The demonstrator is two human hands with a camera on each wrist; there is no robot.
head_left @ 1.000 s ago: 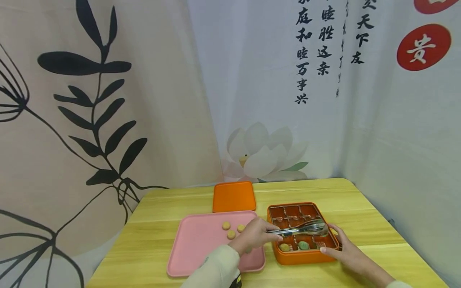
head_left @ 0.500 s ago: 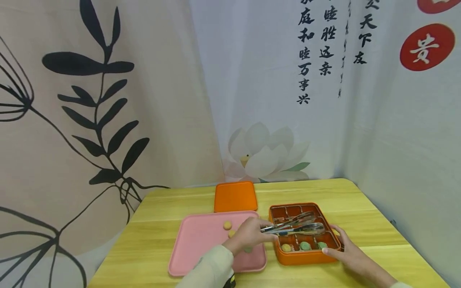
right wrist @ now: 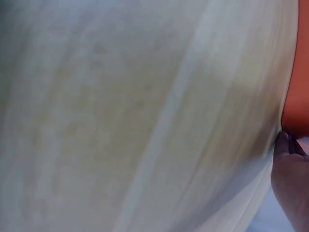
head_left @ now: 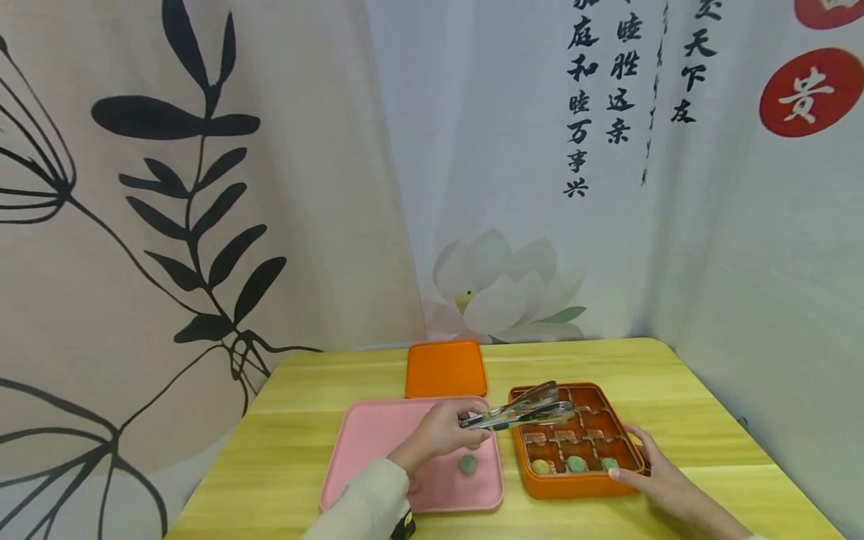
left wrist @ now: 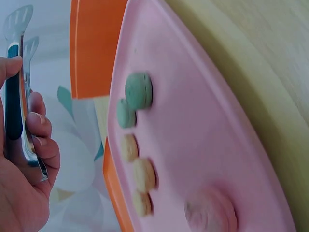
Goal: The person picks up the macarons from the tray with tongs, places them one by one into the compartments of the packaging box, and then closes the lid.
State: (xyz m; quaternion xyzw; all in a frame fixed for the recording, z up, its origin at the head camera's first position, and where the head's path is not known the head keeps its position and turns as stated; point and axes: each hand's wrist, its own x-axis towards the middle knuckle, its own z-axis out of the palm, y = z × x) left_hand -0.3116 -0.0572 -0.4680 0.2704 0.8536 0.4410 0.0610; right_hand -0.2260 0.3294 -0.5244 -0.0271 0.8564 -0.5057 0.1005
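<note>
My left hand (head_left: 442,433) holds metal serving tongs (head_left: 533,409) with dark grips. Their arms are spread, and nothing shows between the tips, which overlap the left part of an orange compartment box (head_left: 574,487). Below the hand lies a pink tray (head_left: 344,480). On it, in the left wrist view, are green macarons (left wrist: 139,91), several pale yellow ones (left wrist: 145,174) and a pink one (left wrist: 210,210). My right hand (head_left: 658,472) grips the box at its front right corner, thumb at the rim. A yellow macaron (head_left: 541,466) and two green macarons (head_left: 577,464) sit in the box's front row.
An orange lid-like panel (head_left: 445,369) lies behind the tray. Everything stands on a wood-grain table (head_left: 283,405). A printed curtain (head_left: 324,187) hangs close behind the table's back edge.
My left hand has moved left from the box toward the tray, and the tongs have spread open. A green macaron now shows in the front right compartment. The right hand keeps its place.
</note>
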